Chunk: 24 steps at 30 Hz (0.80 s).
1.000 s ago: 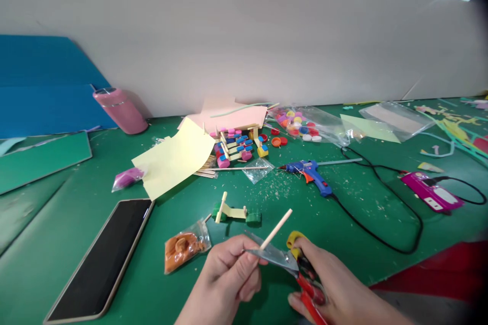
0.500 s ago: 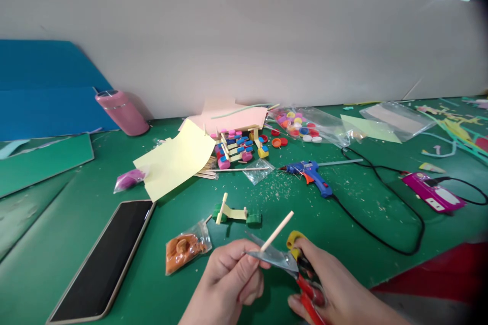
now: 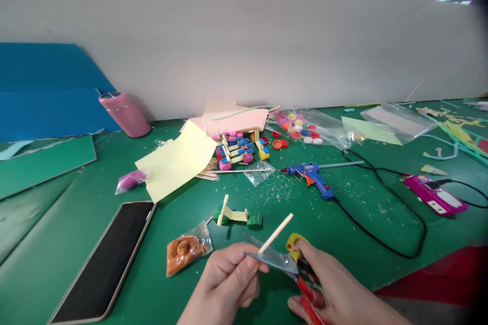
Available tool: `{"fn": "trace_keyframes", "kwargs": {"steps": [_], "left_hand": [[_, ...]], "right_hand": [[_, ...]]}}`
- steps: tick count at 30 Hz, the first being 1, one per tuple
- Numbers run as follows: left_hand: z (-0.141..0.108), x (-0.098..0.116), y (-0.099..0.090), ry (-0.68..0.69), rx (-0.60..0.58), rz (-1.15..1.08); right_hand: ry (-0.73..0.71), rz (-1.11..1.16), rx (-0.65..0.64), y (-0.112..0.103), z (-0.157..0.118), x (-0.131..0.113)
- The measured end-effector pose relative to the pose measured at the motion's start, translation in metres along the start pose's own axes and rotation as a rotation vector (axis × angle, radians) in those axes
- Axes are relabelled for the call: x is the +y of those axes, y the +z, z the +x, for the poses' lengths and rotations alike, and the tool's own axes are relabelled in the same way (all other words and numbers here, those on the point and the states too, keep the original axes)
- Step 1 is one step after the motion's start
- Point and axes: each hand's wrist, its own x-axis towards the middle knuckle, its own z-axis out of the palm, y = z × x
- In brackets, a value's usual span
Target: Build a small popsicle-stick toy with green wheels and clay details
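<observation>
Green tabletop [image 3: 145,284] bears phone [image 3: 104,264], orange packet [image 3: 183,250] and glue gun [image 3: 314,179] around scissors [image 3: 291,265].

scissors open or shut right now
Open: the scissors in the right hand have their blades parted, with the stick between them.

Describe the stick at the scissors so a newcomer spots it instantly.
Over the green table, look to the bottom centre, where the right hand holds scissors with red and yellow handles. At their blades, a pale stick slants up from the left hand. Unlike the sticks lying beside the yellow sheet, this one is held off the table.
</observation>
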Motion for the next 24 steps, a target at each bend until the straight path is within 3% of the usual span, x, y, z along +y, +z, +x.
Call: {"fn": "trace_keyframes", "kwargs": {"steps": [3, 8, 11, 16, 19, 22, 24], "left_hand": [[0.0, 0.001, 0.001, 0.039, 0.069, 0.131], [-0.004, -0.001, 0.014, 0.304, 0.361, 0.489], [-0.005, -0.002, 0.013, 0.291, 0.339, 0.466], [-0.001, -0.001, 0.004, 0.116, 0.153, 0.238], [-0.001, -0.001, 0.005, 0.096, 0.184, 0.265], [-0.003, -0.003, 0.01, 0.169, 0.282, 0.364], [-0.004, -0.004, 0.011, 0.178, 0.286, 0.331]], "right_hand": [[0.033, 0.005, -0.083, 0.0, 0.003, 0.002], [0.041, -0.072, -0.016, -0.007, 0.002, -0.006], [0.011, -0.088, 0.02, -0.012, -0.001, -0.009], [0.0, -0.031, -0.027, -0.009, -0.002, -0.006], [0.024, -0.009, -0.068, -0.005, 0.0, -0.004], [0.026, -0.037, -0.038, -0.006, 0.001, -0.004], [0.021, -0.053, -0.023, -0.009, 0.0, -0.004]]}}
